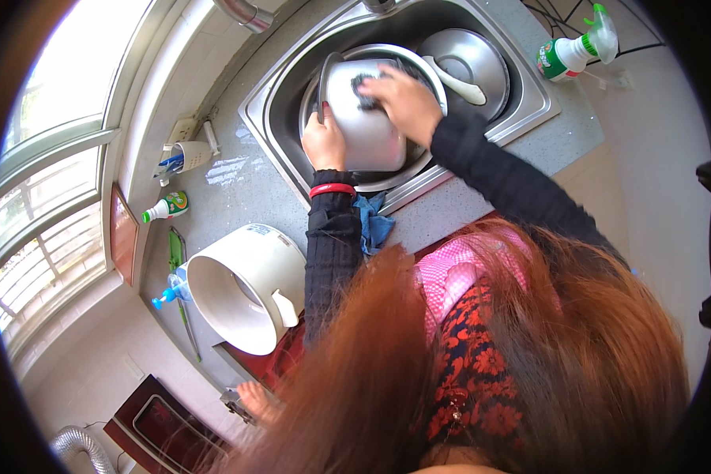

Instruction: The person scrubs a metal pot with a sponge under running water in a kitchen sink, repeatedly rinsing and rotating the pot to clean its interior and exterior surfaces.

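My left hand (324, 140) grips the rim of a silver metal pot (355, 133), tilted on its side over a large metal basin (441, 98) in the steel sink (284, 139). Against the pot's outer surface my right hand (406, 101) presses a dark scouring pad (364, 92), with its fingers slightly blurred. To the right in the sink lies a round metal lid or pan (486, 59), with a pale spoon or ladle (459, 83) across it. What lies under the pot in the basin is mostly hidden.
A blue cloth (374, 222) hangs by the sink's near edge. Left on the counter are a large cream pot (246, 284), a green-capped bottle (169, 206) and a pump bottle (175, 287). A spray bottle (569, 56) is at upper right. Another person's hand (258, 403) shows at lower left.
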The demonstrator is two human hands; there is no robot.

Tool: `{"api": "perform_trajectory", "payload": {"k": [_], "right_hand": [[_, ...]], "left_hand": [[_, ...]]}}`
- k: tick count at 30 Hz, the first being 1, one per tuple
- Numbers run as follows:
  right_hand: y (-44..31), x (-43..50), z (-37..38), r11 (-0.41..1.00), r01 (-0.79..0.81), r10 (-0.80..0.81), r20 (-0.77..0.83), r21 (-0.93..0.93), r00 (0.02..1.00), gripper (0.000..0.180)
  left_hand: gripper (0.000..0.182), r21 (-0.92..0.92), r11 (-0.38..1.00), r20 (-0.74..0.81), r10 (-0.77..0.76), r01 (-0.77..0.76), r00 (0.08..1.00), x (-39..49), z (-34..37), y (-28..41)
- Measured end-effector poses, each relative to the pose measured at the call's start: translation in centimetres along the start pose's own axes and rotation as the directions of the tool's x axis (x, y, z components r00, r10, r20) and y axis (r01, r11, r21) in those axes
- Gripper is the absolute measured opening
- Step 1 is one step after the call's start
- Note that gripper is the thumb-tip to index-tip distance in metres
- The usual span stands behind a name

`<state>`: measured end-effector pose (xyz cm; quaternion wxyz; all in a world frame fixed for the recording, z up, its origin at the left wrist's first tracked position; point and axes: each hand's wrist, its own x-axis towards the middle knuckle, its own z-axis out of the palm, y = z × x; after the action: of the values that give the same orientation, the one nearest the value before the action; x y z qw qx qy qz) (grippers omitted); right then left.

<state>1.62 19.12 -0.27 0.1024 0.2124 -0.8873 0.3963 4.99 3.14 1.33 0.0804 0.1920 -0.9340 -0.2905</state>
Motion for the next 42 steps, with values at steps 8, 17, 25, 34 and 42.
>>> {"api": "perform_trajectory", "payload": {"k": [8, 17, 25, 34, 42], "right_hand": [[-2.1, 1.3, 2.0, 0.961, 0.174, -0.154, 0.106, -0.215, 0.982, 0.029], [-2.5, 1.1, 2.3, 0.982, 0.156, -0.132, 0.202, -0.106, 0.970, 0.033], [-3.0, 0.3, 1.3, 0.980, 0.141, -0.150, -0.061, -0.138, 0.987, 0.026], [-2.8, 1.9, 1.4, 0.993, -0.101, 0.104, 0.048, -0.066, 0.993, 0.028], [-0.3, 2.0, 2.5, 0.985, -0.172, 0.170, -0.133, -0.002, 0.977, 0.016]], "left_hand": [[0.067, -0.243, 0.970, 0.023, -0.016, 0.021, 1.000, -0.6, -0.6, -0.6], [0.068, -0.115, 0.991, 0.066, -0.061, 0.068, 0.996, -0.1, -0.6, 0.1], [0.057, -0.362, 0.921, 0.200, -0.074, 0.144, 0.977, -0.5, -1.2, -0.2], [0.072, -0.354, 0.893, 0.293, -0.177, 0.279, 0.940, -0.7, -1.1, 1.1], [0.064, -0.349, 0.859, 0.415, -0.217, 0.375, 0.883, -0.8, -1.0, 0.6]]}}
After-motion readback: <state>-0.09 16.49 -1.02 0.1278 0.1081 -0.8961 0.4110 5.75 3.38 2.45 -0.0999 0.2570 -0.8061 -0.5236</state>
